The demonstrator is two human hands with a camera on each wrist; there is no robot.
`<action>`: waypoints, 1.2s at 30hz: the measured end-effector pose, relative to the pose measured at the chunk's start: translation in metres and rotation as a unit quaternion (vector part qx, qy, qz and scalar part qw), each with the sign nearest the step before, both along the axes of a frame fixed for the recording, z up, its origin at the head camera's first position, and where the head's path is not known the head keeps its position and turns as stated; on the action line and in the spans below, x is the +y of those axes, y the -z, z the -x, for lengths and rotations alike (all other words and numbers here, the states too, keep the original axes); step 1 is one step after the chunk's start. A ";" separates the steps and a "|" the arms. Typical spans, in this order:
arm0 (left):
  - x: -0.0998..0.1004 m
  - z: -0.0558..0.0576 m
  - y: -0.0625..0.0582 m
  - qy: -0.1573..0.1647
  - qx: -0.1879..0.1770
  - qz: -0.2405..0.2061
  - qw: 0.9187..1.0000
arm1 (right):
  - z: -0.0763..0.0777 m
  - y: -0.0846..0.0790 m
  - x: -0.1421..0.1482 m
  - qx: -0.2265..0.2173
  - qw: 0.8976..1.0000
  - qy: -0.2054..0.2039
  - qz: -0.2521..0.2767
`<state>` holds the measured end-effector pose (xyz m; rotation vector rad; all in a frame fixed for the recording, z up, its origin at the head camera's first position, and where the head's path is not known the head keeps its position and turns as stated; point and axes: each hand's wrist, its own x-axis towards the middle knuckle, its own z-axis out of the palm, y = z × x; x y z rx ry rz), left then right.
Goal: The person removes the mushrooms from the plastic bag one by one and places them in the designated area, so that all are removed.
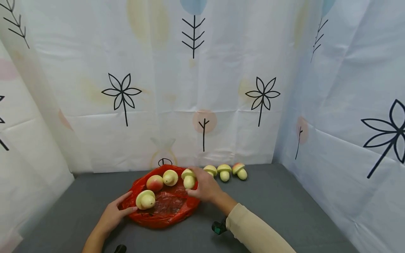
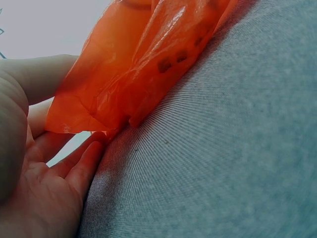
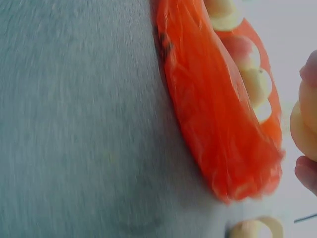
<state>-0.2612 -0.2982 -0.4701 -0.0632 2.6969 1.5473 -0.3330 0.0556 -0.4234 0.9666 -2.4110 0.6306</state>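
Observation:
A red plastic bag (image 1: pixel 167 219) lies spread open on the grey table, its rim rolled into a low wall. Inside are toy mushrooms: one with a reddish cap (image 1: pixel 154 183), a pale yellow one (image 1: pixel 170 177) beside it, and another pale one (image 1: pixel 146 200) near the left rim. My left hand (image 1: pixel 111 215) holds the bag's left side, the plastic between thumb and fingers; the left wrist view shows the film (image 2: pixel 114 84) against the fingers. Over the bag's right rim, my right hand (image 1: pixel 207 187) pinches a pale yellow toy mushroom (image 1: pixel 188 180) between thumb and fingers.
Behind the right hand, three more toy mushrooms stand in a row: a partly covered one (image 1: pixel 210 170), a pale one (image 1: pixel 224 172) and a red-tinged one (image 1: pixel 239 171). White patterned curtains (image 1: pixel 227 140) enclose the grey table (image 1: pixel 269 211) at the back and sides.

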 end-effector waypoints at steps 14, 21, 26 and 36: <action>0.001 0.000 -0.004 -0.001 0.000 0.004 1.000 | 0.013 -0.010 0.048 0.058 0.995 0.061 0.051; 0.001 0.000 -0.002 -0.004 -0.008 0.011 1.000 | 0.014 -0.016 0.063 0.069 0.993 0.075 0.063; 0.002 -0.001 -0.002 -0.006 -0.008 0.015 1.000 | 0.016 -0.016 0.073 0.080 0.991 0.087 0.064; 0.003 -0.002 -0.004 -0.006 -0.009 0.011 1.000 | 0.023 -0.009 0.095 0.095 0.985 0.120 0.081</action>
